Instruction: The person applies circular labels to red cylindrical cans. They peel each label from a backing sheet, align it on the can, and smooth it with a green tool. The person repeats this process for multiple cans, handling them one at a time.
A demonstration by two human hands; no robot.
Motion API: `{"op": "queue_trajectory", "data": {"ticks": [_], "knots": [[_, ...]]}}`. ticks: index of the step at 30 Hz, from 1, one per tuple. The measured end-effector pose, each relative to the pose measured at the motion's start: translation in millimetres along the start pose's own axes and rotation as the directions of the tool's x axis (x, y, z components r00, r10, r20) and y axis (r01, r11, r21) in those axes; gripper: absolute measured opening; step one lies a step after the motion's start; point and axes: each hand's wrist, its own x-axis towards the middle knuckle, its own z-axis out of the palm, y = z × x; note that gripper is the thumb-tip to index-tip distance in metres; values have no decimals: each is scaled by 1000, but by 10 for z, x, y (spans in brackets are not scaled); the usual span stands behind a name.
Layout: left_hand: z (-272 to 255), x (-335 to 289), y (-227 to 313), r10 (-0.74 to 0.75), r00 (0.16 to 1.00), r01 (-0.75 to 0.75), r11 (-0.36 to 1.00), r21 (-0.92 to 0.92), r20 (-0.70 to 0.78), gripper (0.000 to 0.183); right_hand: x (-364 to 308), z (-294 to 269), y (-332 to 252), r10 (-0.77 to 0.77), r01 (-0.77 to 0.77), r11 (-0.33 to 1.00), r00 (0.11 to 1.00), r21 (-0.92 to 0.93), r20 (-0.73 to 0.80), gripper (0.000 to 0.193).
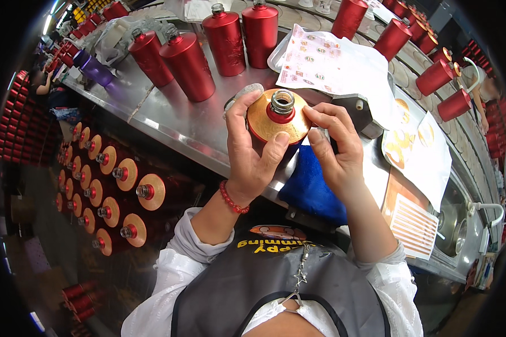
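Observation:
A red bottle with a gold shoulder (257, 117) and a bare glass mouth stands upright in front of me, at the near edge of the metal table. My left hand (247, 143) is wrapped round its left side, with the thumb on the gold surface and a pale grey piece at the index fingertip. On the right edge of the gold, the fingertips of my right hand (338, 143) press down, the thumb lying close to the bottle's side. Beneath the right hand lies a blue cloth pad (314, 188). The bottle's lower body is mostly hidden.
Several plain red bottles (188, 67) stand across the table (135, 115). Printed sticker sheets (315, 62) and gold-patterned sheets (419, 151) lie to the right. Gold-shouldered bottles (152, 191) fill the lower left. A conveyor (407, 73) curves behind, carrying more bottles. Other people are at the sides.

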Motion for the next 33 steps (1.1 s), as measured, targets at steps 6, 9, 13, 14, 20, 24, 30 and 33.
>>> {"op": "queue_trajectory", "data": {"ticks": [6, 9, 13, 14, 20, 24, 30, 33], "knots": [[10, -21, -35, 46, 998, -43, 996, 84, -30, 64, -2, 5, 5, -7, 6, 1000, 1000, 4, 3, 30], [9, -123, -66, 237, 970, -213, 934, 285, -50, 57, -10, -19, 19, -21, 22, 1000, 1000, -18, 16, 32], [-91, -249, -128, 518, 827, -493, 478, 727, 219, 38, 4, -55, -7, -41, 43, 998, 998, -37, 54, 40], [-89, -271, -137, 550, 789, -531, 382, 757, 276, 34, 8, -68, -10, -51, 54, 998, 996, -39, 71, 43], [-199, -22, 83, 360, 883, -468, 654, 594, 300, 59, 168, -525, -153, -106, 147, 966, 975, -213, 193, 38], [-215, -21, -241, 53, 987, -84, 975, 207, 149, 107, 582, -382, -383, -402, 604, 648, 789, -464, 464, 19], [-210, 55, -201, 44, 979, -122, 912, 393, 200, 111, 502, -368, -324, -520, 715, 629, 679, -305, 519, 19], [-207, -8, -297, 2, 988, -38, 972, 234, 152, 111, 380, -253, -184, -524, 655, 687, 746, -314, 411, 21]]}}
